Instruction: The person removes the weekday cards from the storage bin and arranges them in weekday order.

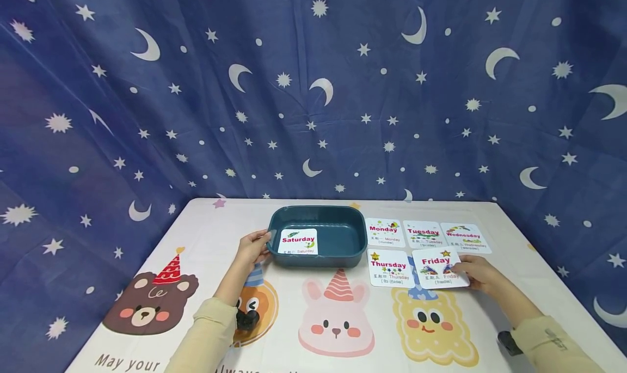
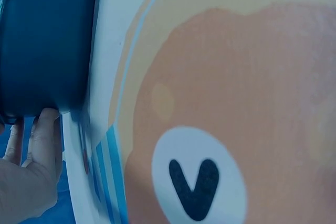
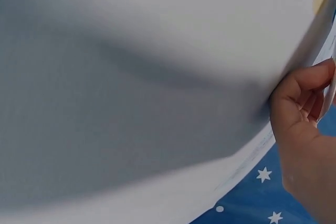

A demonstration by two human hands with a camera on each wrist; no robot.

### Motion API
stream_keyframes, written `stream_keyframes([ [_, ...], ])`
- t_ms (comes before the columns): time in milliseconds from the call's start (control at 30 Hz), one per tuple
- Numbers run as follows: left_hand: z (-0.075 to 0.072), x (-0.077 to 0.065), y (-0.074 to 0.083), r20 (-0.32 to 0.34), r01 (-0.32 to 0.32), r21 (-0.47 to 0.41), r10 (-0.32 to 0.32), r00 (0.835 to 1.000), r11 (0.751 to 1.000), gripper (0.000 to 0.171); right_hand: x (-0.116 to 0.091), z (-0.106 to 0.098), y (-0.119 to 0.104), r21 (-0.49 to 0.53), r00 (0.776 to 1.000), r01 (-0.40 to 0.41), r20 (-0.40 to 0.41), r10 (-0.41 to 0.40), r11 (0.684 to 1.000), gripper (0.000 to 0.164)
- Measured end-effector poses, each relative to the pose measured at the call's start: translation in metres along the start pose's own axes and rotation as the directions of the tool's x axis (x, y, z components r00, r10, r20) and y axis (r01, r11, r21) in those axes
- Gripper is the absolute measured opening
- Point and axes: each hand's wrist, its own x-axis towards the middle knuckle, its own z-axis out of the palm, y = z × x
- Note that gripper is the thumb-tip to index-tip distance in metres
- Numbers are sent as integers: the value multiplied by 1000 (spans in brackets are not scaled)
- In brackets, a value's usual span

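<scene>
White Friday card [image 1: 433,260] is pinched by the right hand [image 1: 479,273], tray [image 1: 323,261] gripped by left hand [image 1: 252,248].

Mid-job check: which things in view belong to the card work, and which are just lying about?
Likely part of the work:
- Friday card, pinched by the right hand
- Blue box, held at one end by the left hand
- Saturday card, inside it
- Monday card, Tuesday card, Wednesday card, Thursday card

Likely just surroundings:
- Printed tablecloth
- Starry curtain
</scene>
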Motion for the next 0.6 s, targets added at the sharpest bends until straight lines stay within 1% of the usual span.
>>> stream_keyframes([
  [100, 1, 0, 1, -12, 15, 17, -15, 1000, 1000, 42, 1, 2, 1, -37, 1000, 5, -20, -5, 999, 52],
  [133, 1, 0, 2, -23, 32, 34, -31, 999, 999, 42, 1, 3, 1, -60, 999, 5, -33, -7, 998, 52],
  [233, 2, 0, 4, -25, 50, 43, -49, 998, 998, 42, 1, 5, 2, -135, 997, 20, -67, -29, 991, 50],
  [300, 2, -1, 5, -18, 58, 37, -57, 998, 998, 43, 0, 7, 3, -189, 994, 27, -99, -46, 982, 49],
  [433, 2, 0, 4, -17, 56, 31, -56, 998, 998, 43, -3, 11, 4, -259, 984, 51, -152, -93, 965, 49],
  [600, 2, 1, 2, -23, 52, 28, -51, 998, 998, 41, -4, 15, 5, -354, 966, 59, -217, -144, 933, 47],
])
